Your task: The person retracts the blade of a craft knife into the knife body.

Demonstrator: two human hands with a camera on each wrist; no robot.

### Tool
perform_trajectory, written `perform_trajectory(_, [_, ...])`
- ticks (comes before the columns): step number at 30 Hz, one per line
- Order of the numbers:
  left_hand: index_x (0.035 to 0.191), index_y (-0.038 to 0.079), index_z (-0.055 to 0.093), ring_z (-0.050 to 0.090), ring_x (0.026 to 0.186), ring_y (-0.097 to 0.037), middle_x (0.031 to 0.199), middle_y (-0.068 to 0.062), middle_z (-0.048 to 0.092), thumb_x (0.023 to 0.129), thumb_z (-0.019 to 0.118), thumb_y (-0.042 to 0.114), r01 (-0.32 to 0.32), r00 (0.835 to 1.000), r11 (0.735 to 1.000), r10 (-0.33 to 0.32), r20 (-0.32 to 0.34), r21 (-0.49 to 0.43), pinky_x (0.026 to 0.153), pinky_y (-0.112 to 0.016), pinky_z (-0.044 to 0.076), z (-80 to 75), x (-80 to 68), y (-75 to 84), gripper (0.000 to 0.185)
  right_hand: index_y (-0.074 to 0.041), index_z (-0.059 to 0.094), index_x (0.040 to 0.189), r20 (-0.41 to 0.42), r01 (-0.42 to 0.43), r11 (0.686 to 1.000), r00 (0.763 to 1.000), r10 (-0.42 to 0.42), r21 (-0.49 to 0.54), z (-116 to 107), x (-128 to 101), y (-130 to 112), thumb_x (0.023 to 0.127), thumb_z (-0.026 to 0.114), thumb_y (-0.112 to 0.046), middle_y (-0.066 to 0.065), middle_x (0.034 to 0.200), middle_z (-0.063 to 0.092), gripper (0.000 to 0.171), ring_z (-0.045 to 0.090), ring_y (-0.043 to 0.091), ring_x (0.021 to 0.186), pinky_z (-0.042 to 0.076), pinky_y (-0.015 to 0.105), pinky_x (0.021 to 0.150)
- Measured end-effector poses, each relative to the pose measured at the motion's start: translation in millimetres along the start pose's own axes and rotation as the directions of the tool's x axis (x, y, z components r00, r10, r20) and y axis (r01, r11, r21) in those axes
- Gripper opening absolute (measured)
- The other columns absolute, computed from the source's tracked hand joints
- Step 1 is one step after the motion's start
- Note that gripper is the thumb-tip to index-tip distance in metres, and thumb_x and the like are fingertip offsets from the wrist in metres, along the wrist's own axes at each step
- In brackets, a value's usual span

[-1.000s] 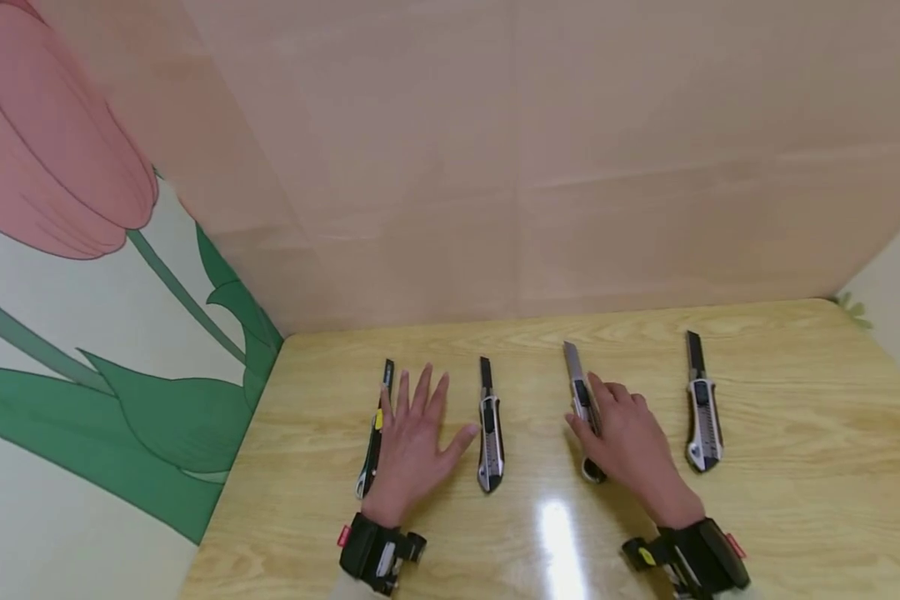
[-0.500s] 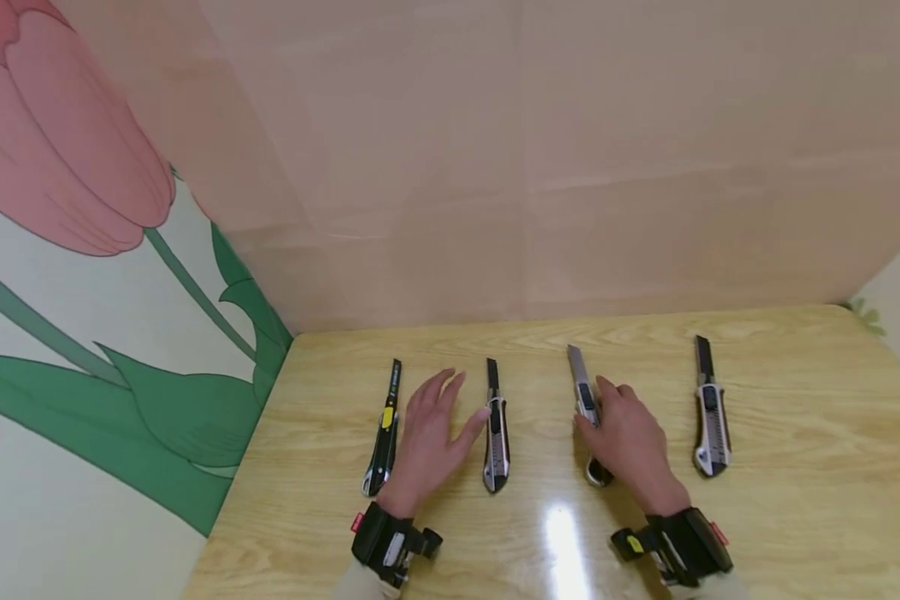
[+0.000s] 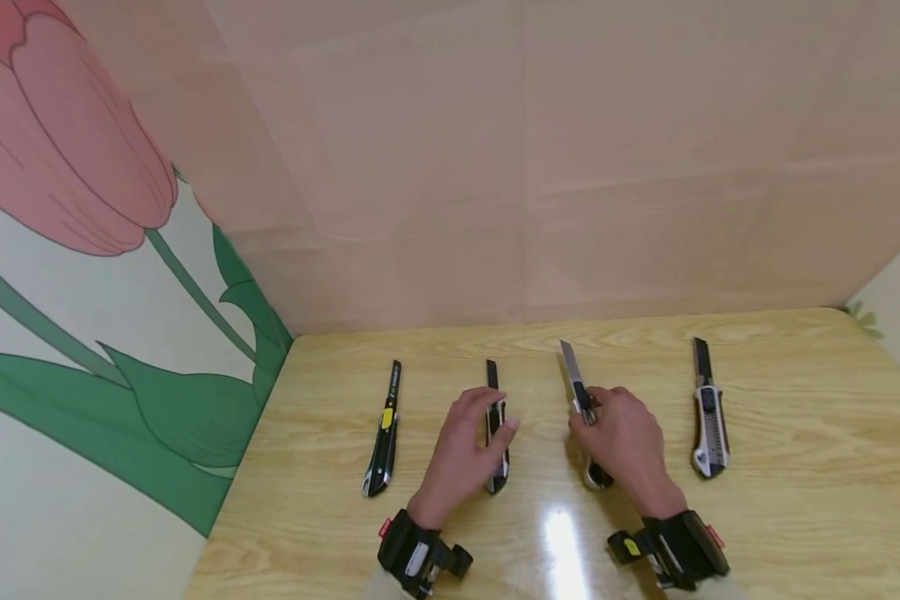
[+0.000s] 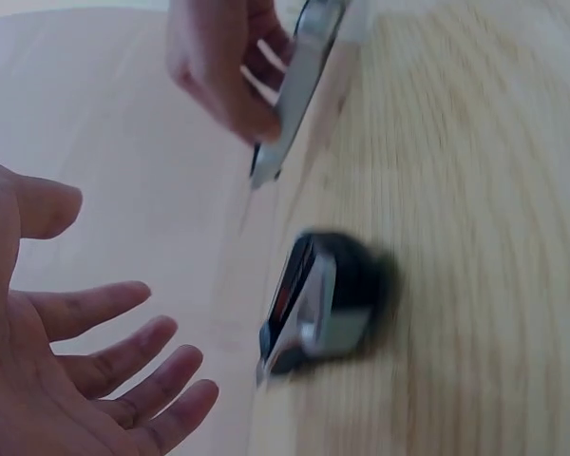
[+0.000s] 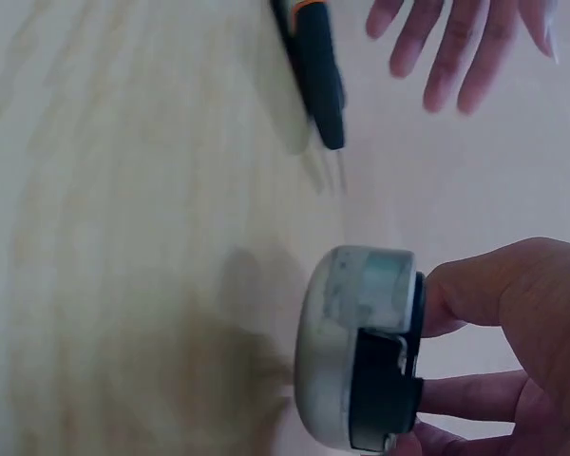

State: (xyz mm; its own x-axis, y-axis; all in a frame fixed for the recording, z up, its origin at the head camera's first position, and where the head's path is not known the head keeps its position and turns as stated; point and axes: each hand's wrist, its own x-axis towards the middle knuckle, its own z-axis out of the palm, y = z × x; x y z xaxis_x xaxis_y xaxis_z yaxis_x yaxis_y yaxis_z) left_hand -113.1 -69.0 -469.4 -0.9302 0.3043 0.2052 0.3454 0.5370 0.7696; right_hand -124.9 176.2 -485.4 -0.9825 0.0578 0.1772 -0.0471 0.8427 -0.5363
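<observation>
In the head view my right hand (image 3: 621,442) pinches a utility knife (image 3: 576,375) with a silver blade, thumb on its left side and fingers on its right. The rounded end of this utility knife (image 5: 356,351) shows large in the right wrist view, apparently raised off the wood. My left hand (image 3: 465,446) hovers over a grey-and-black utility knife (image 3: 499,467), hiding part of its handle. Its fingers are relaxed and spread in the left wrist view, where a gap separates the left hand (image 4: 85,370) from that utility knife (image 4: 323,309).
A slim black utility knife (image 3: 382,437) with a yellow slider lies at the left. Another grey-and-black utility knife (image 3: 709,425) lies at the right. The light wood table (image 3: 817,433) ends at a pinkish covering (image 3: 525,208) behind.
My left hand has moved right, from beside the black knife to over the second knife. My right hand now holds its knife, whose blade has tilted slightly left.
</observation>
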Motion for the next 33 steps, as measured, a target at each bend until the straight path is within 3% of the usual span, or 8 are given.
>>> perform_trajectory(9, [0.141,0.016,0.058,0.062,0.117,-0.025,0.144,-0.006,0.052,0.106,0.059,0.034,-0.069,0.996,0.973,0.08,0.042,-0.219,0.096,-0.036,0.057,21.1,2.8,10.8,0.039,0.005,0.069,0.124,-0.053,0.026,0.999,0.998,-0.024,0.04,-14,-1,-18,0.087,0.076,-0.022,0.024,0.105,0.068,0.046,0.048,0.016,0.054,0.035,0.028,0.041])
perform_trajectory(14, [0.14,0.017,0.059,0.066,0.112,-0.017,0.139,-0.007,0.056,0.107,0.059,0.03,0.017,0.995,0.926,0.021,0.097,-0.376,0.092,-0.029,0.058,31.8,2.9,15.2,0.036,0.002,0.07,0.123,-0.077,0.058,0.995,0.996,-0.052,0.078,-21,-3,-29,0.086,0.074,-0.021,0.019,0.101,0.07,0.044,0.054,0.014,0.058,0.04,0.027,0.045])
perform_trajectory(17, [0.14,0.013,0.059,0.069,0.108,-0.027,0.133,-0.014,0.061,0.108,0.056,0.03,0.108,0.988,0.852,-0.035,0.15,-0.512,0.089,-0.036,0.061,36.5,3.2,18.1,0.036,0.002,0.069,0.124,-0.078,0.069,0.992,0.995,-0.06,0.108,-28,-6,-37,0.087,0.074,-0.021,0.018,0.102,0.07,0.045,0.061,0.018,0.065,0.046,0.029,0.049])
perform_trajectory(20, [0.139,0.01,0.059,0.068,0.107,-0.039,0.13,-0.014,0.063,0.11,0.052,0.028,0.184,0.978,0.747,-0.077,0.192,-0.639,0.089,-0.047,0.061,40.6,4.9,22.3,0.035,0.002,0.068,0.127,-0.076,0.076,0.989,0.995,-0.067,0.129,-35,-9,-45,0.087,0.075,-0.023,0.018,0.105,0.07,0.047,0.066,0.022,0.073,0.05,0.031,0.053])
perform_trajectory(24, [0.136,0.009,0.06,0.068,0.108,-0.034,0.128,-0.005,0.063,0.111,0.048,0.028,0.258,0.965,0.611,-0.121,0.234,-0.748,0.093,-0.053,0.059,46.0,7.5,27.4,0.034,0.001,0.067,0.129,-0.064,0.083,0.984,0.995,-0.074,0.156,-42,-14,-57,0.088,0.075,-0.023,0.018,0.108,0.07,0.048,0.069,0.027,0.079,0.052,0.033,0.056])
perform_trajectory(28, [0.13,0.008,0.061,0.067,0.101,-0.024,0.11,-0.004,0.063,0.112,0.044,0.033,0.334,0.943,0.478,-0.177,0.283,-0.812,0.087,-0.043,0.061,48.7,7.6,31.6,0.035,0.0,0.067,0.129,-0.055,0.094,0.98,0.995,-0.085,0.177,-47,-19,-67,0.087,0.077,-0.021,0.017,0.109,0.069,0.048,0.068,0.029,0.083,0.052,0.032,0.057])
perform_trajectory(31, [0.123,0.009,0.062,0.066,0.095,-0.018,0.106,-0.004,0.062,0.112,0.043,0.037,0.356,0.934,0.416,-0.202,0.296,-0.837,0.079,-0.033,0.06,48.4,7.5,33.9,0.036,0.0,0.067,0.13,-0.056,0.106,0.978,0.994,-0.097,0.181,-47,-22,-73,0.085,0.078,-0.018,0.016,0.109,0.068,0.05,0.068,0.028,0.082,0.051,0.03,0.056])
perform_trajectory(33, [0.122,0.009,0.061,0.066,0.093,-0.017,0.112,-0.002,0.063,0.112,0.042,0.039,0.357,0.933,0.399,-0.205,0.297,-0.845,0.075,-0.031,0.059,47.7,7.7,34.9,0.037,-0.001,0.066,0.131,-0.055,0.11,0.977,0.993,-0.102,0.182,-47,-23,-75,0.084,0.079,-0.017,0.015,0.11,0.067,0.051,0.067,0.028,0.083,0.05,0.028,0.055])
